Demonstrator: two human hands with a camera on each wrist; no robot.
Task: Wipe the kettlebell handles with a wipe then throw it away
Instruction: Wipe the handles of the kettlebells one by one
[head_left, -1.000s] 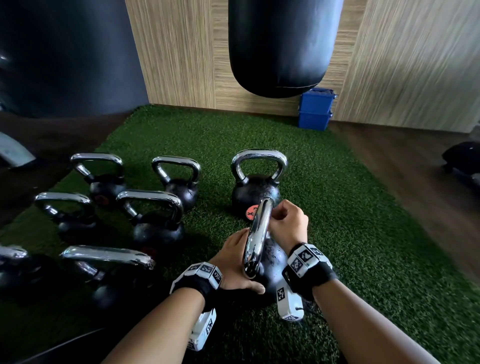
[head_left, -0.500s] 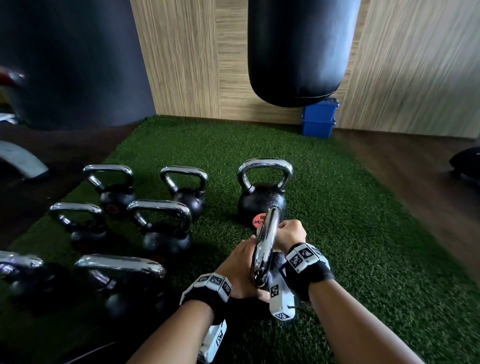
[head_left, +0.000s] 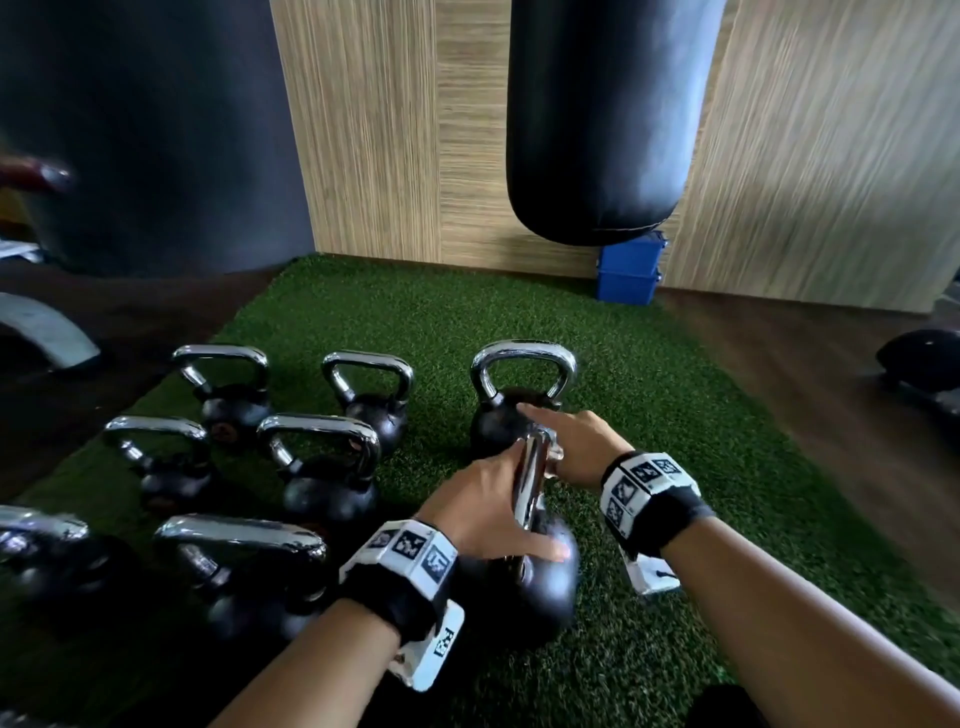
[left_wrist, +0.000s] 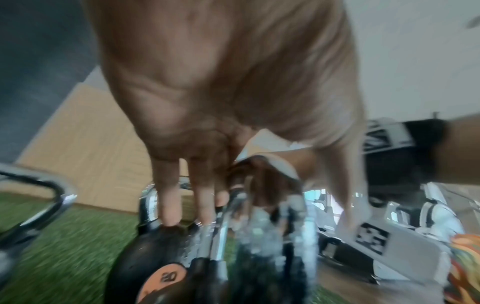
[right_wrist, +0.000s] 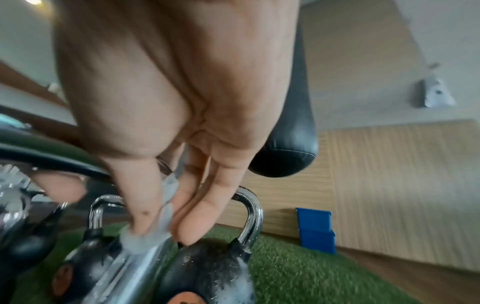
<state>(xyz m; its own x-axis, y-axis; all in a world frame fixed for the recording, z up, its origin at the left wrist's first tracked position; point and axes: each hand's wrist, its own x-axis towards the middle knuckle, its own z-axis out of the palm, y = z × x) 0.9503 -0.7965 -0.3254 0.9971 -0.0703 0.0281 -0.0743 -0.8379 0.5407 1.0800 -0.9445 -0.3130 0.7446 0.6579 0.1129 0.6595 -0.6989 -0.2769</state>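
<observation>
On the green turf (head_left: 649, 415), the nearest kettlebell (head_left: 524, 582) stands with its chrome handle (head_left: 531, 483) edge-on between both hands. A second ago the right hand (head_left: 576, 447) was fisted round the top of the handle; now its fingers stretch forward, pinching the crumpled wipe (right_wrist: 145, 236) against the far end. The left hand (head_left: 483, 506) keeps its relaxed fingers flat along the handle's side, steadying it. This handle looks nearly done; the others wait.
</observation>
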